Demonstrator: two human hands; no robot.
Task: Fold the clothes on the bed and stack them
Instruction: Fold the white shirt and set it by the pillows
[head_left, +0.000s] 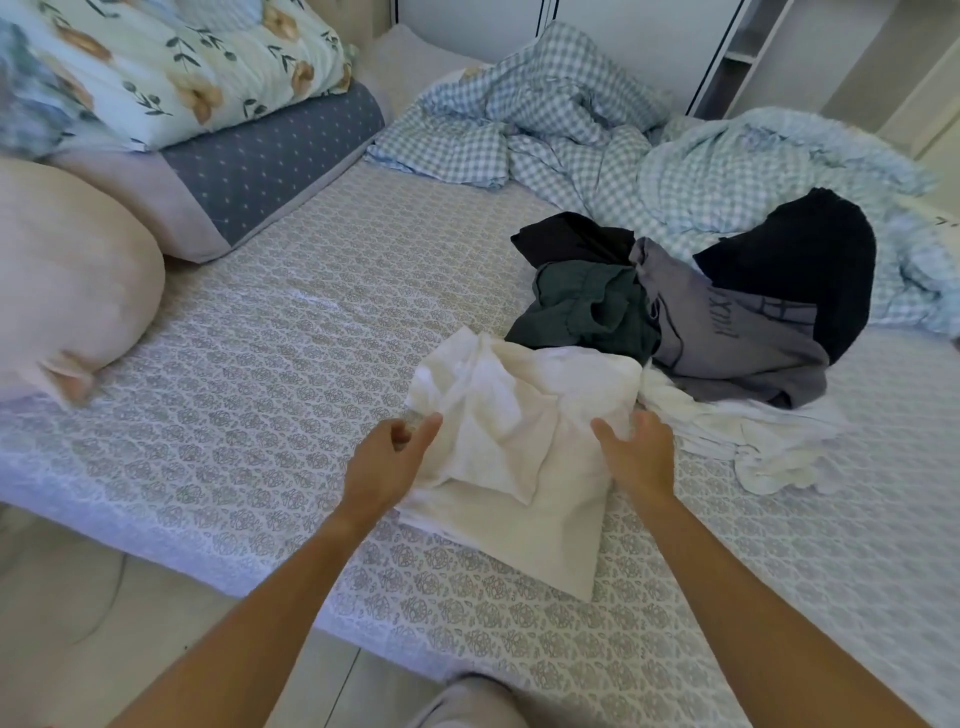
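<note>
A crumpled white garment was gripped at its left edge by the left hand and at its right by the right hand, near the bed edge, dark clothes piled just beyond.

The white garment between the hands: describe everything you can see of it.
The white garment is a soft, creased, off-white cloth that looks like thin cotton. It lies crumpled and unfolded on the patterned bed sheet near the bed's front edge, one flat corner pointing toward the person. The left hand pinches its left edge; the right hand grips its right side. Its far edge meets the dark green garment.
</note>
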